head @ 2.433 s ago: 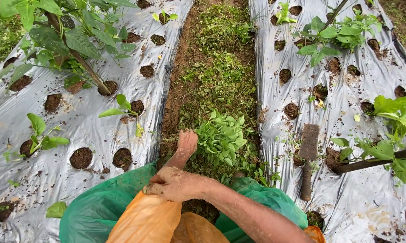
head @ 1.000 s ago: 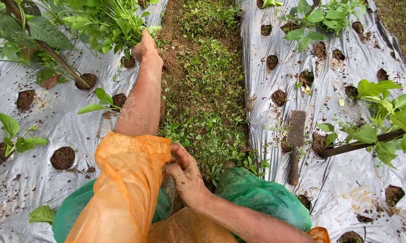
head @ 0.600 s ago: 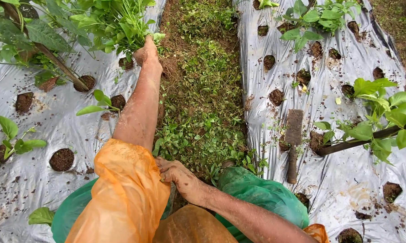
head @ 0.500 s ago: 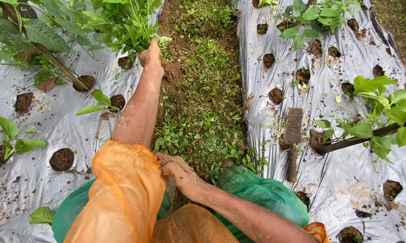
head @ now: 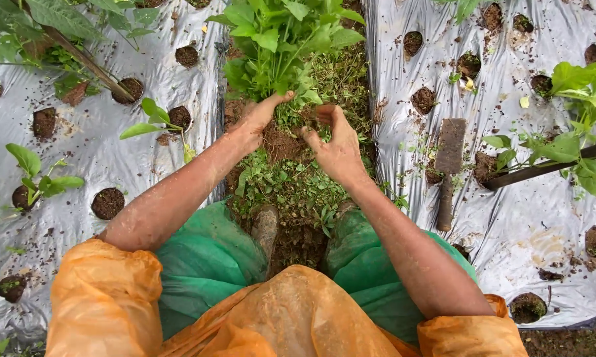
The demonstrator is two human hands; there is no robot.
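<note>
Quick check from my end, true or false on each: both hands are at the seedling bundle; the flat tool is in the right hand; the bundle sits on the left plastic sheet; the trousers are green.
1. Both hands are at the seedling bundle: true. The left hand and right hand meet at its soil clump.
2. False. The flat tool lies unheld on the right plastic sheet.
3. False. It is over the weedy strip between the sheets.
4. True: green trousers.
</note>
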